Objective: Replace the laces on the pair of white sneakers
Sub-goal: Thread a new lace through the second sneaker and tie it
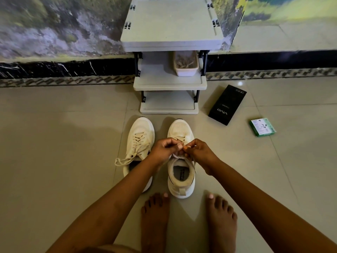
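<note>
Both hands together, left hand (165, 148) and right hand (197, 149) pinching lace (179, 156) over right sneaker (180, 161); tiled floor (54, 134) below, shelf rack (170, 84) beyond.

Dim, warm indoor light; a small glare spot shines on the floor tiles (240, 83) beyond the black box (227, 105). Soft shadows spread beneath the arms. Wide-angle distortion bends the blurred wall (54, 30).

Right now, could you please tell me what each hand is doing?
Left hand: pinching the lace of the right-side sneaker.
Right hand: pinching the same lace.
</note>
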A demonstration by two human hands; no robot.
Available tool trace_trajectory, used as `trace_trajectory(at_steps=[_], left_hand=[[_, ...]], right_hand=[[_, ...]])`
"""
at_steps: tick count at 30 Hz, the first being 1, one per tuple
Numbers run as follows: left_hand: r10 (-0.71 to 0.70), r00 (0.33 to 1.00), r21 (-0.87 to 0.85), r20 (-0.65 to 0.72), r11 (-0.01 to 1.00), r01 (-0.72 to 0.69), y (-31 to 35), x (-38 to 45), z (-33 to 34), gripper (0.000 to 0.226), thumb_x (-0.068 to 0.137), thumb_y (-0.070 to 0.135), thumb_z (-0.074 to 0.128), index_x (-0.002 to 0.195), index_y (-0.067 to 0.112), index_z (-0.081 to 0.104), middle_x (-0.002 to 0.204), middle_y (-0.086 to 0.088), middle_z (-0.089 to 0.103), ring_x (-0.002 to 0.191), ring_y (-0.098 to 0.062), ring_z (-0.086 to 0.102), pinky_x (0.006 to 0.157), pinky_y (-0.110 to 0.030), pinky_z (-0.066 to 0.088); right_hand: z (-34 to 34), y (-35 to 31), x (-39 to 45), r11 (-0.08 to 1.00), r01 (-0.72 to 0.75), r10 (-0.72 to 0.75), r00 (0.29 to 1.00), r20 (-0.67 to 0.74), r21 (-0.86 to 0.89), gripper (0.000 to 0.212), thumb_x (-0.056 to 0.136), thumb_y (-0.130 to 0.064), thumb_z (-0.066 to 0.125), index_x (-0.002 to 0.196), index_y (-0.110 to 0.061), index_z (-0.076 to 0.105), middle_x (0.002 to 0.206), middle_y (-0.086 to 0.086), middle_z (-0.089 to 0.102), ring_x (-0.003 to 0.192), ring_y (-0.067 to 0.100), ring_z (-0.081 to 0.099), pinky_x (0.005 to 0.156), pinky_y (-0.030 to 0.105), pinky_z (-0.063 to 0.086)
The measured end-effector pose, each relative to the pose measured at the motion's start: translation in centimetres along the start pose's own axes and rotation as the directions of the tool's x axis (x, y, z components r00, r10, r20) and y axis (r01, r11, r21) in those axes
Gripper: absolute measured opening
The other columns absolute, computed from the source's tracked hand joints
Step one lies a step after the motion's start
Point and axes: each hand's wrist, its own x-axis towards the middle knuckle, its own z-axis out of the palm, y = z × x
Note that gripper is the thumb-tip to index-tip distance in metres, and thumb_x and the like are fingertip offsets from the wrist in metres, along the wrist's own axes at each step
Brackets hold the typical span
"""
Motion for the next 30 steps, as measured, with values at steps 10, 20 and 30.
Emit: trace_trajectory(at_steps=[10, 20, 30], left_hand=[[-0.12, 0.965, -0.052, -0.235, 0.992, 0.111, -0.6, 0.8, 0.9, 0.011, 0.086, 0.004, 0.065, 0.081, 0.01, 0.058, 0.068, -0.004, 0.06, 0.049, -0.009, 0.051, 0.052, -0.023, 0.049], [0.019, 0.997, 0.445, 0.071, 0.894, -0.049, -0.2, 0.2, -0.6, 0.013, 0.089, 0.013, 0.062, 0.097, 0.007, 0.069, 0.094, -0.01, 0.068, 0.091, -0.023, 0.063, 0.09, -0.037, 0.051], [-0.052, 0.987, 0.414, 0.154, 0.91, -0.016, 0.6, -0.6, -0.6, 0.019, 0.09, 0.011, 0.059, 0.105, 0.003, 0.066, 0.107, -0.016, 0.065, 0.103, -0.029, 0.06, 0.094, -0.037, 0.047]], right_hand=[[0.7, 0.5, -0.8, 0.892, 0.265, -0.295, 0.955, -0.028, -0.366, 0.018, 0.086, -0.006, 0.064, 0.078, -0.013, 0.048, 0.089, 0.018, 0.064, 0.085, 0.034, 0.06, 0.075, 0.041, 0.049], [0.8, 0.6, -0.4, 0.944, 0.172, -0.214, 0.969, -0.126, -0.283, 0.024, 0.089, -0.01, 0.061, 0.074, -0.021, 0.046, 0.084, 0.006, 0.058, 0.083, 0.021, 0.057, 0.071, 0.03, 0.049], [1.1, 0.3, -0.1, 0.964, 0.103, -0.139, 0.981, -0.134, -0.246, 0.015, 0.087, -0.009, 0.06, 0.08, -0.013, 0.048, 0.087, 0.007, 0.058, 0.08, 0.018, 0.054, 0.067, 0.025, 0.045]])
